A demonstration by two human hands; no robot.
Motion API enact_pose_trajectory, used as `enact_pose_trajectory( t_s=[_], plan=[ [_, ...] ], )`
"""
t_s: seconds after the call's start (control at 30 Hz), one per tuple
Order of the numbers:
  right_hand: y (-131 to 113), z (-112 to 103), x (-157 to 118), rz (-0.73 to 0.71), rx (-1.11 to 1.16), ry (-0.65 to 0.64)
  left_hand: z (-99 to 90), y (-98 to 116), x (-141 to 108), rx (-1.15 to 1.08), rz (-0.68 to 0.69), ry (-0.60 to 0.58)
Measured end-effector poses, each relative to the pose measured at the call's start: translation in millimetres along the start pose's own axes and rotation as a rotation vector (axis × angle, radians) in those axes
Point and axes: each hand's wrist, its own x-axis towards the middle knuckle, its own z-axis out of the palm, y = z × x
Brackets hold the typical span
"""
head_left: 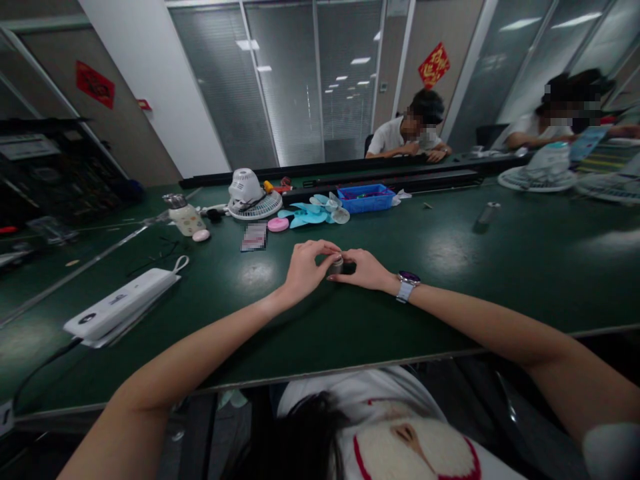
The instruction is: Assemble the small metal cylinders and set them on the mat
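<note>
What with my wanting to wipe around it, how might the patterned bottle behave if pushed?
The bottle looks tall and seems upright, so a push up high may tip it. Its rounded sides suggest it could roll once down. The table looks glossy, so a low push might just slide it.

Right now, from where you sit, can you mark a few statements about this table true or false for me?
1. Both hands, left hand and right hand, are at one small grey cylinder. True.
2. The watch is on the left wrist. False: the watch is on the right wrist.
3. The blue basket is farther right than the pink disc. True.
4. The long white box lies to the right of both hands. False: it lies to their left.
5. Another grey cylinder is off to the right, apart from both hands. True.
</note>
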Motion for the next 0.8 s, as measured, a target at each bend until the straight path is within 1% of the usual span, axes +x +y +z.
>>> enact_pose_trajectory(
  t_s=[0.13, 0.23, 0.3, 0.4, 0.5, 0.57, 0.63, 0.7, 0.8],
  plan=[
    [-1, -1, 0, -0.003, 0.022, -0.021, 2.8, 0, 1, -0.004, -0.015, 0.042],
    [-2, -1, 0, 0.013, 0.036, -0.025, 4.5, -3, 2, -0.05, -0.029, 0.084],
    [-3, -2, 0, 0.027, 0.055, -0.025, 3.9, -9, 5, -0.109, -0.051, 0.124],
    [-3, -1, -1, 0.024, 0.098, -0.02, 1.5, -26, 6, -0.16, -0.077, 0.166],
    [-2, -1, -1, 0.01, 0.114, -0.014, 0.7, -49, 3, -0.064, -0.073, 0.148],
    [0, 0, -1, 0.007, 0.1, -0.011, 1.8, -63, -1, 0.029, -0.074, 0.075],
    [1, 0, 0, 0.011, 0.083, -0.008, 3.5, -74, -4, 0.046, -0.094, -0.008],
    [2, 1, -1, 0.015, 0.088, -0.008, 5.5, -79, -6, 0.011, -0.115, -0.05],
    [-1, 3, -1, 0.018, 0.153, -0.009, 8.7, -80, -7, -0.08, -0.125, -0.046]
  ],
)
